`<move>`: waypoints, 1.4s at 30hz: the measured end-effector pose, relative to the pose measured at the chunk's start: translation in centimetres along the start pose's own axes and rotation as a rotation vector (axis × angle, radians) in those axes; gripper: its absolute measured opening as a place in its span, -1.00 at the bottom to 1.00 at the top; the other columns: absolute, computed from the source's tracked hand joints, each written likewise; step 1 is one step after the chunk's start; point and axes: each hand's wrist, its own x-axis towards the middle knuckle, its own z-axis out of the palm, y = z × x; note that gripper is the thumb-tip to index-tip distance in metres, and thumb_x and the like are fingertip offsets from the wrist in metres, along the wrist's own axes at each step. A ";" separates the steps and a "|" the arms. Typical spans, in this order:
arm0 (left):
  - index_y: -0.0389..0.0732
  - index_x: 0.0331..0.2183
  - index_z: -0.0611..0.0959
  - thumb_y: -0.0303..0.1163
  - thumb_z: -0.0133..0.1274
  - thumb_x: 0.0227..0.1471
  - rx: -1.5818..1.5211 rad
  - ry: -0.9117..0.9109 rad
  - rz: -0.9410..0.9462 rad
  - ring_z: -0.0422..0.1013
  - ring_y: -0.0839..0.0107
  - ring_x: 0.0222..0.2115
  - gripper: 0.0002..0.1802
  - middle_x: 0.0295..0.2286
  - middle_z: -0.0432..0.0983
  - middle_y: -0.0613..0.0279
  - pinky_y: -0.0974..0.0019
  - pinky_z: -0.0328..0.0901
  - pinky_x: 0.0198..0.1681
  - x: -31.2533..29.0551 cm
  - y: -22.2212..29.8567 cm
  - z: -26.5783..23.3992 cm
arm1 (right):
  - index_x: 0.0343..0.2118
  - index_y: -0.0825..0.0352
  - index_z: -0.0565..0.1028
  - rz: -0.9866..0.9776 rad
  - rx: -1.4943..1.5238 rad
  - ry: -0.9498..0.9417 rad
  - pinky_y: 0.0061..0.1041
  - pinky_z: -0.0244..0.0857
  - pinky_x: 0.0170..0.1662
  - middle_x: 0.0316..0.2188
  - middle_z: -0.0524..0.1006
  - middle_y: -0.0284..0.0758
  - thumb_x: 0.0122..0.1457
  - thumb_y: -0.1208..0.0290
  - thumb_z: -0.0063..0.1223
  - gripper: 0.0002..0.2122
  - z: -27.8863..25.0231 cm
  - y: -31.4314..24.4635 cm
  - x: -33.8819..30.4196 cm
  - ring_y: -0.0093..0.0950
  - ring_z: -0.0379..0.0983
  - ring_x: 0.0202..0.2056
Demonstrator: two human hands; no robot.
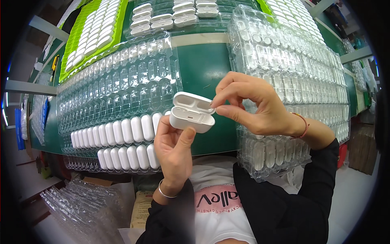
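A white earbud charging case [182, 120] with its lid raised is held in my left hand [174, 158], thumb on the front and fingers behind. Two hollows show inside its lid, and the base has an inner slot area. My right hand [260, 103] is closed in a pinch at the right end of the lid. Whether its fingertips grip the lid edge or some small part is hidden. Just left of the case, two rows of closed white cases [122, 132] stand in a clear plastic blister tray [118, 77], whose farther pockets hold nothing.
On the right lies a stack of clear blister trays [284, 61]. Lime-green trays [65, 73] of white pieces stand at the far left and far right. Several opened cases [161, 21] sit at the far side of the green table [203, 65]. Clear plastic sheets [85, 207] are below left.
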 end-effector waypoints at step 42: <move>-0.34 -0.08 0.51 -0.41 0.41 -0.31 1.303 -0.436 0.495 0.41 0.05 -0.20 -0.32 -0.20 0.47 0.01 0.14 0.35 -0.14 -4.5 -0.9 -0.6 | -0.24 0.33 0.51 0.041 -0.176 -0.044 -0.69 0.25 -0.48 -0.30 0.56 -0.46 0.13 0.57 0.09 -0.87 2.1 2.0 2.1 -0.70 0.38 -0.46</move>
